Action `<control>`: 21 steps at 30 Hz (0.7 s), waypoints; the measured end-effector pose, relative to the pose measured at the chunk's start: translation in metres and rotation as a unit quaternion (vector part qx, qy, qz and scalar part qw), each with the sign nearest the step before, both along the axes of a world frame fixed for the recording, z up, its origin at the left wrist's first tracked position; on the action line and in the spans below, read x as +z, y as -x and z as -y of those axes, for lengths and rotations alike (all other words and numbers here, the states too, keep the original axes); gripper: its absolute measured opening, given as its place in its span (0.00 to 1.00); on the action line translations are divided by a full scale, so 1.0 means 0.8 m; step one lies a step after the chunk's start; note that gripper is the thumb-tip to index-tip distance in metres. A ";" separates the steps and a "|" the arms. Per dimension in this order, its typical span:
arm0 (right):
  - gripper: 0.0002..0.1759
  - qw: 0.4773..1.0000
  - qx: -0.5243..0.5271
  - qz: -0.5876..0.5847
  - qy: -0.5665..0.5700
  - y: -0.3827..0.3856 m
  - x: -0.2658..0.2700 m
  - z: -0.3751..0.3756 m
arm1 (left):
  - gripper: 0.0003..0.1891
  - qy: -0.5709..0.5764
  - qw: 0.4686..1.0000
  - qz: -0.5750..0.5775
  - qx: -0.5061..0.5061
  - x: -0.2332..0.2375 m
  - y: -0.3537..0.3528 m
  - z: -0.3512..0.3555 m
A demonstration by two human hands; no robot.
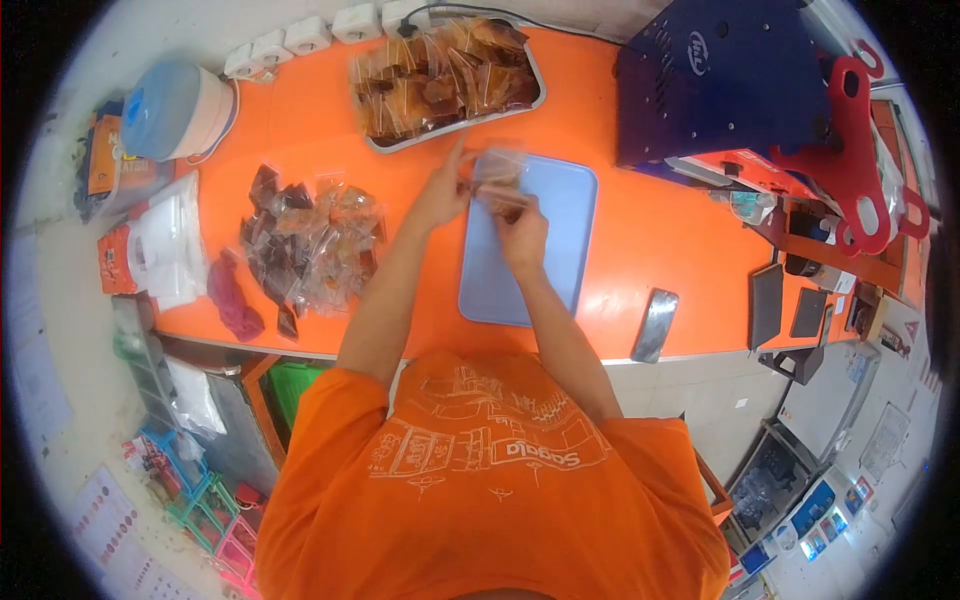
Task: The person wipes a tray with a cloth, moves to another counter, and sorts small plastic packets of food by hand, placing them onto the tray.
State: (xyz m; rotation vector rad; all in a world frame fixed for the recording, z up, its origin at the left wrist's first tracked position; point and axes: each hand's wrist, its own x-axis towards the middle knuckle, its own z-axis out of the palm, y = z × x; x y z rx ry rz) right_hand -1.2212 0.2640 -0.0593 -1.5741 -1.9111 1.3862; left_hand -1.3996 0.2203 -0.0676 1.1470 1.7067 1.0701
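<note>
Over the upper part of the blue tray [527, 290], both hands are at a small clear plastic packet [497, 170] with brownish contents, slightly blurred. My left hand [443, 195] grips its left side, with the index finger pointing up past it. My right hand [522, 235] pinches the packet's lower right side, thumb and fingers together. Just above the hands, a metal tray [543, 90] is filled with upright packets of orange-brown sauce. Left of my left forearm lies a loose heap of similar packets [320, 245], some dark brown and some orange.
A dark blue machine [720, 85] stands at the back right beside a red stand [850, 150]. A phone [655, 325] lies near the front edge. Leftward are a blue-lidded container [170, 110], white plastic bags [172, 245] and a maroon cloth [232, 297]. White sockets [307, 36] line the back.
</note>
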 end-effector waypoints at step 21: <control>0.22 0.996 0.002 -0.073 -0.051 -0.045 0.006 -0.036 | 0.29 -0.028 0.982 -0.053 0.180 0.003 -0.078 0.003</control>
